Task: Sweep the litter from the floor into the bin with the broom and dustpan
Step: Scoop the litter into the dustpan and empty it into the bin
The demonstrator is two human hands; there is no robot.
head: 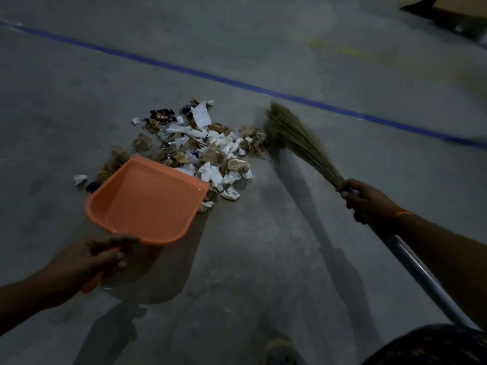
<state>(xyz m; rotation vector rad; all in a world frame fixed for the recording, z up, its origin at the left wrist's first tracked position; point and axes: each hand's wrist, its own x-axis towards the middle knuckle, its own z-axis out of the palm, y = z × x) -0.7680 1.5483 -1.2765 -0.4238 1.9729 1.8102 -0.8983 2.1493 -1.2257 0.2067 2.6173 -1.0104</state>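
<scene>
A heap of litter [203,144], crumpled white and brown paper with a few dark wrappers, lies on the grey concrete floor. My left hand [101,255] grips the handle of an orange dustpan [147,201], whose open lip sits at the heap's near left edge; the pan holds nothing. My right hand [365,197] grips a grass broom [295,138] where the bristles meet its pale metal handle [421,280]. The bristle tips touch the floor at the heap's right edge. No bin is in view.
A blue line [237,83] runs diagonally across the floor behind the heap. A cardboard box [453,14] lies at the top right corner. My shoe [282,351] shows at the bottom edge. Stray paper scraps [80,179] lie left of the dustpan.
</scene>
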